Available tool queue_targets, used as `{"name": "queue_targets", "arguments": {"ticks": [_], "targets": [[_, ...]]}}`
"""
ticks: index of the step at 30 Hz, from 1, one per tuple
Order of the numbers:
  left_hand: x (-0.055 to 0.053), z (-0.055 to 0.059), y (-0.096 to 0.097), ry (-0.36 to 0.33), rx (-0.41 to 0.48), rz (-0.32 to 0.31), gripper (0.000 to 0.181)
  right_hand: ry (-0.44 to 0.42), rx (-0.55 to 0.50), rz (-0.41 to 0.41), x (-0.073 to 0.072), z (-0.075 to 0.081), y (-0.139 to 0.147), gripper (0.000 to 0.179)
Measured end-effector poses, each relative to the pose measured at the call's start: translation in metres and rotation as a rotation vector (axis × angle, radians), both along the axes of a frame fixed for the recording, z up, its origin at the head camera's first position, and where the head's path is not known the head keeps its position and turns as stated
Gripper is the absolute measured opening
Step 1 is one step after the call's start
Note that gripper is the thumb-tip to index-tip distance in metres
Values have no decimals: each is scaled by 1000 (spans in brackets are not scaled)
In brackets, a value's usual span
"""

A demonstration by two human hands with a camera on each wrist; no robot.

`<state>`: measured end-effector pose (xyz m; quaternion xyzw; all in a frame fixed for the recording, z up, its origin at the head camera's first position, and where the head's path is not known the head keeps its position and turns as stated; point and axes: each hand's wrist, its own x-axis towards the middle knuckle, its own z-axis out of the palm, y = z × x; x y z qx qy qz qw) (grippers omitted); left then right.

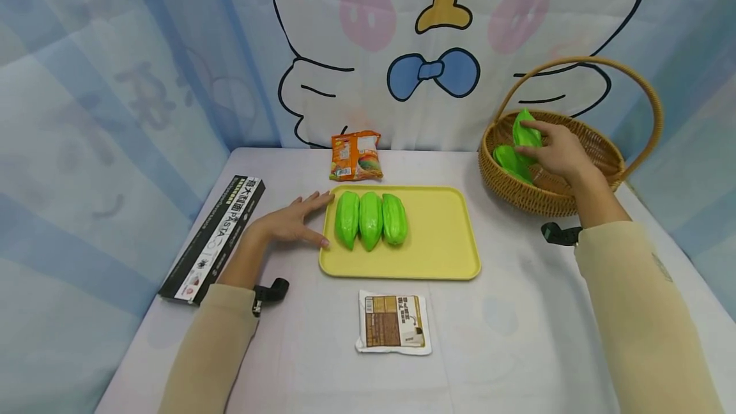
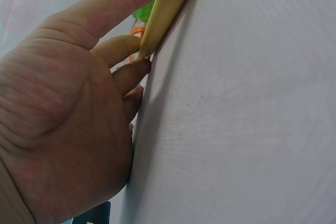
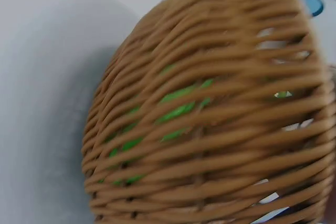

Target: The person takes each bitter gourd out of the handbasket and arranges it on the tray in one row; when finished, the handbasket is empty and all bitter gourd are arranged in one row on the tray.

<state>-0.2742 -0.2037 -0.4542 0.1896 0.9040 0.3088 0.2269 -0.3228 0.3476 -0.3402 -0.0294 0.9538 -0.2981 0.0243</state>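
Observation:
My right hand (image 1: 554, 149) reaches into a wicker basket (image 1: 517, 193) and pinches a green, ridged star fruit (image 1: 526, 130) between thumb and fingers. Another star fruit (image 1: 512, 161) lies lower in the basket; through the weave in the right wrist view, green star fruit (image 3: 178, 108) shows in part. On the left side, my left hand (image 1: 290, 219) touches the edge of a yellow tray (image 1: 437, 235) with spread, mostly straight fingers. From the left wrist view, its thumb and fingertips meet the tray rim (image 2: 168, 11). Three star fruits (image 1: 370, 221) lie side by side on the tray's left half.
A black pasta box (image 1: 213, 238) lies left of my left forearm. Behind the tray is an orange snack packet (image 1: 356, 157); in front of it lies a white and brown pouch (image 1: 394, 323). The basket's tall handle (image 1: 655, 107) arches above its rim. A printed curtain (image 1: 437, 126) hangs behind the table.

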Motion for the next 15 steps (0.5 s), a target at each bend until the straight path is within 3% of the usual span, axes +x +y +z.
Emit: {"name": "queue_targets", "arguments": {"ticks": [8,15], "targets": [[1,0,-1,-3,4,5,117,30,-166,-15,17,16,-24,71],[-1,-1,0,-8,9,1,118,138,-239,23,34,21,-47,62]]}}
